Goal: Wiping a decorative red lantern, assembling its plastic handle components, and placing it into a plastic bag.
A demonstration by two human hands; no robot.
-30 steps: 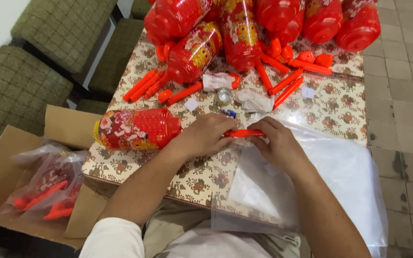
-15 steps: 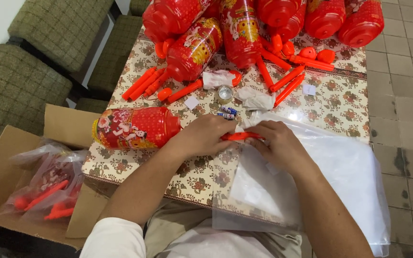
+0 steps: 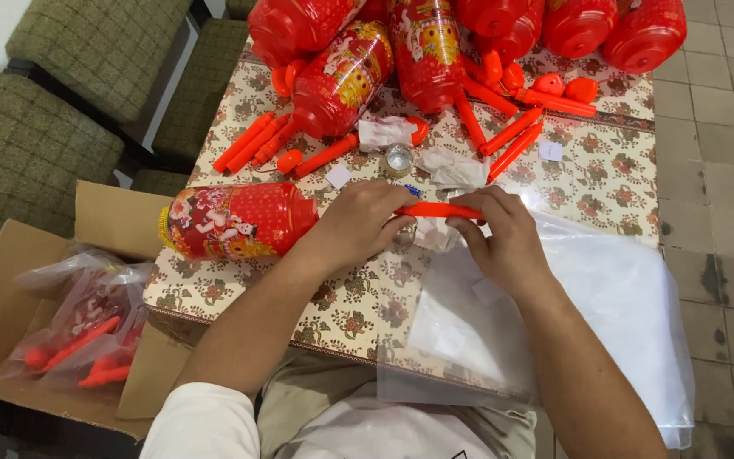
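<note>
Both my hands hold one orange plastic stick (image 3: 437, 210) level above the patterned tabletop (image 3: 605, 183). My left hand (image 3: 358, 223) pinches its left end, my right hand (image 3: 499, 238) grips its right end. A red printed lantern (image 3: 235, 221) lies on its side just left of my left hand. Under my right forearm a stack of clear plastic bags (image 3: 613, 297) hangs over the table's near edge. A small round silver part (image 3: 398, 159) and crumpled white wrappers (image 3: 450, 170) sit just beyond my hands.
Several red lanterns (image 3: 341, 76) and loose orange sticks (image 3: 516, 140) crowd the far half of the table. A cardboard box (image 3: 10, 323) at the lower left holds bagged lanterns (image 3: 78, 327). Green upholstered chairs (image 3: 36, 153) stand to the left, tiled floor (image 3: 724, 170) to the right.
The view has drifted slightly. My hands stay on the orange stick in about the same spot; my right-hand fingers have shifted a little along it.
</note>
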